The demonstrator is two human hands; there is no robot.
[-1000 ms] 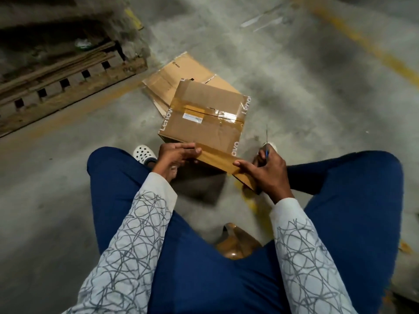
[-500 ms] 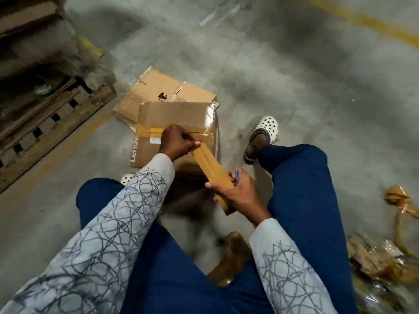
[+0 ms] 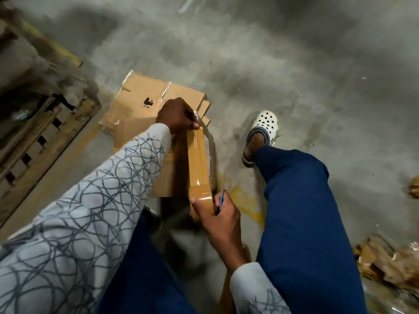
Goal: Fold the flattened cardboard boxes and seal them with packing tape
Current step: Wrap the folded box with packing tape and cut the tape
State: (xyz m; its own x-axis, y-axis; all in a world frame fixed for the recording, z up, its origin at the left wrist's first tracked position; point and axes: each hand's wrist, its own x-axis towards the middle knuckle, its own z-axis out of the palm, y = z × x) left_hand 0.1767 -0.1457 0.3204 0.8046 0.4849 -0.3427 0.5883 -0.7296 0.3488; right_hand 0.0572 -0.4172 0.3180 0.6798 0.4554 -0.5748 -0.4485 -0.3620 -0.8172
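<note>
A folded cardboard box [image 3: 169,175] lies on the concrete floor between my knees. A strip of brown packing tape [image 3: 197,159] runs along its right side. My left hand [image 3: 178,115] pinches the far end of the strip at the box's far corner. My right hand [image 3: 218,219] grips the near end of the tape at the box's near corner, and a thin blue-handled blade [image 3: 221,196] is also held in it. A flattened cardboard box [image 3: 140,96] with black print lies just beyond, partly hidden by my left hand.
A wooden pallet [image 3: 38,132] with stacked cardboard stands at the left. Crumpled brown tape scraps [image 3: 385,261] lie on the floor at the right. My foot in a white clog [image 3: 263,130] rests right of the box. Bare concrete stretches beyond.
The box has turned, and the tape strip now runs along its right side. My left hand moved to the far corner. My right hand followed the tape's near end.
</note>
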